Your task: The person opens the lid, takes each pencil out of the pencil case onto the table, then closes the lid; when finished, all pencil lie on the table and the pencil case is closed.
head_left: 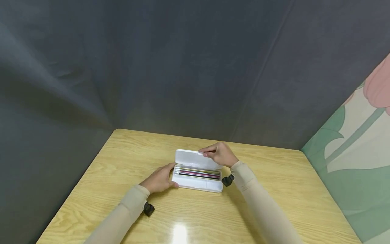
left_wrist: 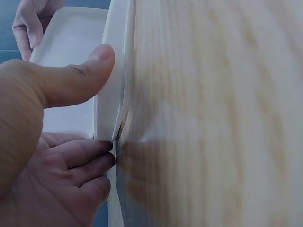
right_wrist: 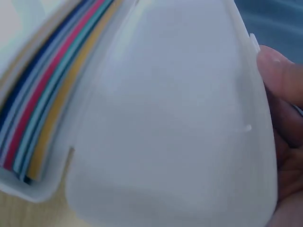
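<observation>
Wood-grain bench [head_left: 122, 162]: white case [head_left: 190, 183] containing multicoloured pencils [head_left: 199, 173]; left grip [head_left: 159, 179] clasped round its left end, right grip [head_left: 222, 155] pinching raised lid [head_left: 191, 158] at top edge.

Dark grey sheeting [head_left: 189, 67], probably fabric, spans the upper frame; light wood-grain table [head_left: 304, 203] occupies the lower frame, glare at bottom centre; floral-patterned panel [head_left: 359, 162], pink and green, at right edge
</observation>
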A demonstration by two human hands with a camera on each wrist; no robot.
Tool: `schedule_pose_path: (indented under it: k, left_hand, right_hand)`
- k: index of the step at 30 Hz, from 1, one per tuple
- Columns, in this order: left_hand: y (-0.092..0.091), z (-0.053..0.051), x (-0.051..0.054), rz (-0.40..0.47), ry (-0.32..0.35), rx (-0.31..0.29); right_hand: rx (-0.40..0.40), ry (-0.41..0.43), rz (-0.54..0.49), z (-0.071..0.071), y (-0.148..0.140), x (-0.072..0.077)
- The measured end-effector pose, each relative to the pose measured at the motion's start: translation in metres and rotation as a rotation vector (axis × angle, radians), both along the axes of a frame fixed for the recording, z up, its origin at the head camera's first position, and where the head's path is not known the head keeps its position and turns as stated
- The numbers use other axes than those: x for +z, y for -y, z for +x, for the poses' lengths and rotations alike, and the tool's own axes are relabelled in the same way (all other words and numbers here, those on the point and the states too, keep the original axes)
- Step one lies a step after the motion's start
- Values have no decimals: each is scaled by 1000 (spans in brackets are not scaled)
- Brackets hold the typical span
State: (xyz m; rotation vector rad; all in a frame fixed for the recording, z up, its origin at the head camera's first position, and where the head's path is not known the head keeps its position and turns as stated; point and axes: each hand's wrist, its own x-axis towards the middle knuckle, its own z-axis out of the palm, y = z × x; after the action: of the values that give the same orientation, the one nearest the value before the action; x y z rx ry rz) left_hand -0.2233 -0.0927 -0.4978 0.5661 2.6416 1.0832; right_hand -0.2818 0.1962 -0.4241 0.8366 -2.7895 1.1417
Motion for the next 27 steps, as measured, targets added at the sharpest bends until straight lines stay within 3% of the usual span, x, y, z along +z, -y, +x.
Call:
schedule_pose_path:
  k: [3, 8, 11, 16, 22, 25, 27]
  left_hand:
    - [1, 3, 2, -4, 3, 6]
    - [1, 5, 5, -29, -50, -13]
    - [0, 5, 7, -49, -81, -29]
    - [-2, 4, 7, -137, -132, -35]
    - [-4, 3, 9, -202, -203, -66]
    - [-6, 4, 9, -207, -207, -86]
    - [-6, 4, 9, -214, -214, -95]
  right_hand:
    - [-25, -134, 16, -9, 3, -3]
    - [-62, -388, 91, -25, 7, -18]
    - [-101, -447, 99, -29, 8, -26]
    - [-123, -450, 30, -27, 7, -26]
    - [-175, -362, -90, -6, -2, -15]
    - [-161, -443, -135, 15, -9, -13]
    - [-110, -502, -154, 29, -12, -13]
